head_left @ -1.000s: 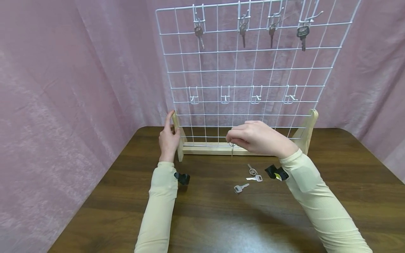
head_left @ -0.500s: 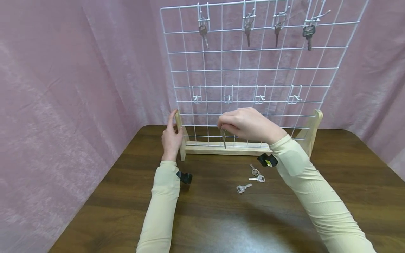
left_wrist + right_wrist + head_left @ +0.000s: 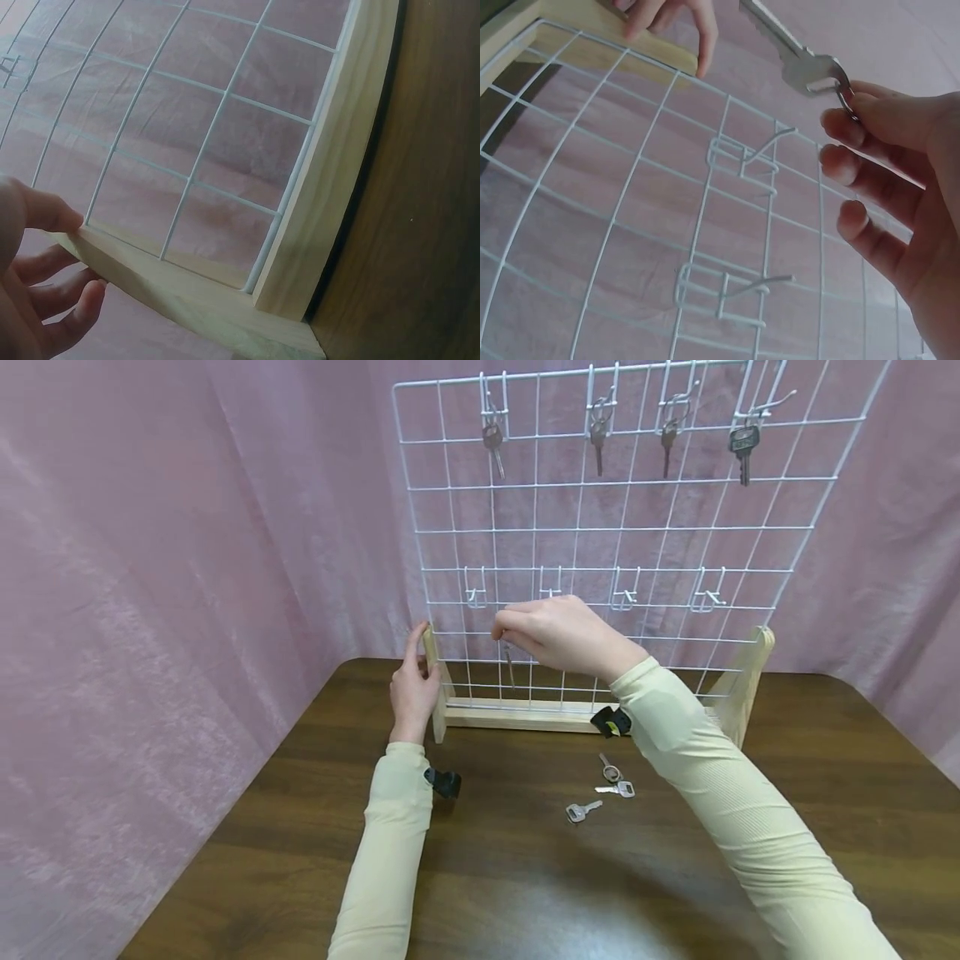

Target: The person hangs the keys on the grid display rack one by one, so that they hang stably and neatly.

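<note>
pink cloth [image 3: 225, 568] drapes behind a dark wooden desk [image 3: 300, 827] with rounded far corners. near its far edge stands my white wire grid [image 3: 535, 531], held upright in a pale wooden stand [image 3: 521, 718]. four hung keys [image 3: 744, 440] dangle from the top hooks; a lower row of hooks [image 3: 707, 600] sits beneath, one partly hidden by my hand.

my right hand [image 3: 558, 631] pinches a small ring [image 3: 845, 99] between thumb and forefinger, the other fingers bent loosely around nothing. the key [image 3: 804, 69] on that ring hangs off the desk, in front of the grid's lower left part, toward the far left corner. it should be light, stiff and hard to damage, but smooth enough to slip, and likely to swing. i'd take it by the ring's edge, as here, leaving most of the loop free.

my left hand [image 3: 412, 697] grips the stand's left post near its top, on the side of the desk's far left corner.

three loose keys [image 3: 584, 811] lie flat between the stand and the desk's near edge; two lie so close i can't tell whether they touch.
</note>
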The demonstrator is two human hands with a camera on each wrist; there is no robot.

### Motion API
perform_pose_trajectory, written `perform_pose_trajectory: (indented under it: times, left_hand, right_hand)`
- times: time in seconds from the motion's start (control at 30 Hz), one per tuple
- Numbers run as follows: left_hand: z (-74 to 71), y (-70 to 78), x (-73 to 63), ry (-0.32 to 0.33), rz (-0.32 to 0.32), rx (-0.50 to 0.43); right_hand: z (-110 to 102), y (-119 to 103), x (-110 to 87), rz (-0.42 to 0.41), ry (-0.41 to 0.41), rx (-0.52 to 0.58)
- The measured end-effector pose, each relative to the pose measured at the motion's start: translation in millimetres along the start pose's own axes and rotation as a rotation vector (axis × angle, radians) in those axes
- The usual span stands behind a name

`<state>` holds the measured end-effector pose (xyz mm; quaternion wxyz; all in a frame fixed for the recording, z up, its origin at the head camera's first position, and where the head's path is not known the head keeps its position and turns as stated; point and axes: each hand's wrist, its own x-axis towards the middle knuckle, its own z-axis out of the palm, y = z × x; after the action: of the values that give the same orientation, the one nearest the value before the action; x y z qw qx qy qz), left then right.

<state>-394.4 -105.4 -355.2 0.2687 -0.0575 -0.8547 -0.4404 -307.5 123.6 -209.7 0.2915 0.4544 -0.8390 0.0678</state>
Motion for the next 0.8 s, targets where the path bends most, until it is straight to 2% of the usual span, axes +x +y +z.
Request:
perform_pose_trajectory:
  times: [0.2, 0.43, 0.63, 0.8]
  left_hand:
    - [1.3, -1.8, -0.3, 0.007, 0.003, 0.017]
    - [-0.8, -1.2, -0.1, 0.027, 0.019, 0.020]
    - [-1.4, 0.1, -1.1, 0.022, 0.012, 0.028]
    - [-2.3, 0.2, -2.1, 0.027, 0.026, 0.029]
  right_hand:
    - [10.2, 6.1, 19.5, -0.003, 0.041, -0.012]
    - [21.5, 6.2, 39.2, 0.059, 0.069, 0.005]
    - [33.4, 7.7, 47.9, 0.162, 0.136, 0.028]
    - [41.6, 12.0, 49.4, 0.271, 0.125, 0.031]
